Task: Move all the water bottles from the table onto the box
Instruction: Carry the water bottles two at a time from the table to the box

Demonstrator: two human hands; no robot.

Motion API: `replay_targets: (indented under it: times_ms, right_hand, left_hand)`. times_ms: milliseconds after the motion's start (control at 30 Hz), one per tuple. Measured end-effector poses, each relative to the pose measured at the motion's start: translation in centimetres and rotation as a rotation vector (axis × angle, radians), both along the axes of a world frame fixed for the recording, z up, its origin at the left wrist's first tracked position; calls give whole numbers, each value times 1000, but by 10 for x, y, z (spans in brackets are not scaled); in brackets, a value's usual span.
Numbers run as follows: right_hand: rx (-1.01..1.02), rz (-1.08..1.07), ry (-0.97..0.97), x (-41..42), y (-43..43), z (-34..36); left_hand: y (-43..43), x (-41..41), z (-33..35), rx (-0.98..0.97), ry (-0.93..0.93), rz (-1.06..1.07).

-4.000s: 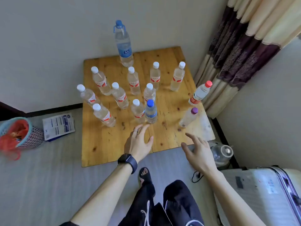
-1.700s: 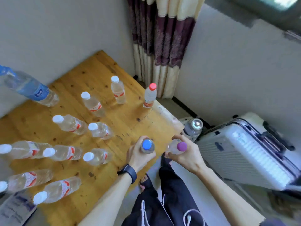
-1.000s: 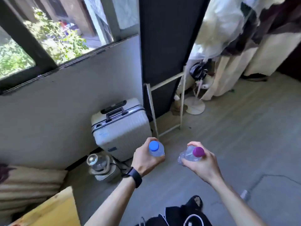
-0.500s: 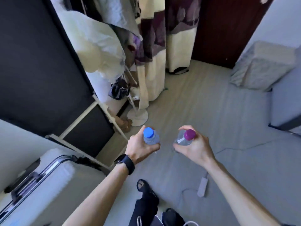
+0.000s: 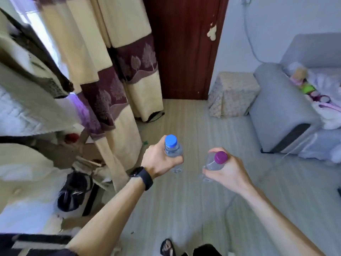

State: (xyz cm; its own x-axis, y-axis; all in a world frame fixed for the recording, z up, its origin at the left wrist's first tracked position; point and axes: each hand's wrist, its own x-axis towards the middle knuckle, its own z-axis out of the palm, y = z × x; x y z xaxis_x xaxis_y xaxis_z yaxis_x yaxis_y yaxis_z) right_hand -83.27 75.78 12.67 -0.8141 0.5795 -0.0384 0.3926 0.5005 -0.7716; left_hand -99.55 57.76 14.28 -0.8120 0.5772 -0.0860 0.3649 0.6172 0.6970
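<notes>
blue-capped bottle (image 5: 172, 150) wrapped by left hand (image 5: 158, 161), purple-capped bottle (image 5: 212, 164) half hidden in right hand (image 5: 227, 172) — clutter (image 5: 81, 163) at left blurred, sofa (image 5: 276, 111) cut by edge

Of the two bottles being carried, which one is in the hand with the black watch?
The blue-capped bottle: the left hand, black watch on its wrist, grips it. The purple-capped bottle is in the bare-wristed right hand.

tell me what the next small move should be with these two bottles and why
Probably step forward toward the cloth-covered box beside the door. The left hand grips the blue-capped bottle and the right hand grips the purple-capped bottle, both above the floor. The box stands ahead, seemingly beyond arm's reach, and its top looks free.
</notes>
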Motion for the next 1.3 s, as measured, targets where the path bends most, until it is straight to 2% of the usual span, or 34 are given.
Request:
replay_targets:
  times_ms: [333, 633, 867, 1167, 1300]
  right_hand:
    - [12, -262, 92, -118, 205, 26]
    - [40, -241, 71, -215, 393, 47]
    - [85, -233, 73, -292, 530, 41]
    - [-20, -266, 43, -387, 684, 17]
    - [-61, -331, -4, -405, 736, 6]
  left_hand:
    - [246, -158, 24, 32, 76, -199]
    - [434, -254, 39, 30, 88, -230]
    - [561, -337, 25, -1, 104, -259]
    - [727, -445, -1, -31, 72, -357]
    - [795, -472, -15, -102, 68, -444]
